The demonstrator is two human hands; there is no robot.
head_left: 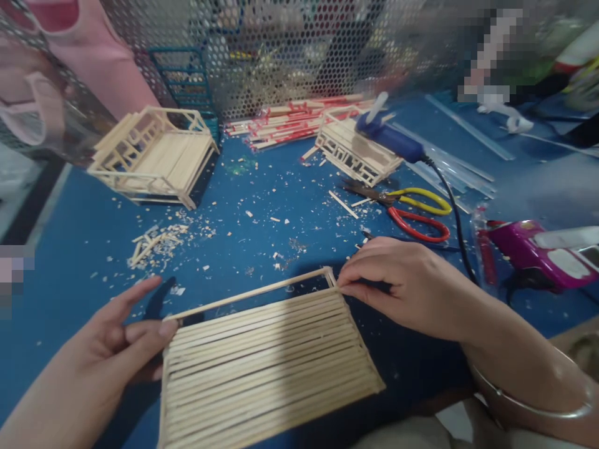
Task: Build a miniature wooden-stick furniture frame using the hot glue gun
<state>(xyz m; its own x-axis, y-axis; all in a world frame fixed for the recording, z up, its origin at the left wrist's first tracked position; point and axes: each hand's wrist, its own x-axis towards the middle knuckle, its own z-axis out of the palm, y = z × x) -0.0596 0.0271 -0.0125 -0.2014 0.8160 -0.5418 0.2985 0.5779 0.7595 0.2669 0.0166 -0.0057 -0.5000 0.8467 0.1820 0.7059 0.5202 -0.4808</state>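
A panel of thin wooden sticks, laid side by side, is tilted between my two hands at the near edge of the table. One stick runs along its far side, with a narrow gap between it and the rest. My left hand pinches the panel's far left corner between thumb and bent fingers, its index finger pointing out. At the far right corner, the thumb and fingertips of my right hand are pressed together on the panel's end.
A stick-built bench stands at back left; a smaller stick frame lies under a blue glue gun. Pliers with red and yellow handles, bundled sticks, clear glue sticks, scraps and a magenta device surround the work.
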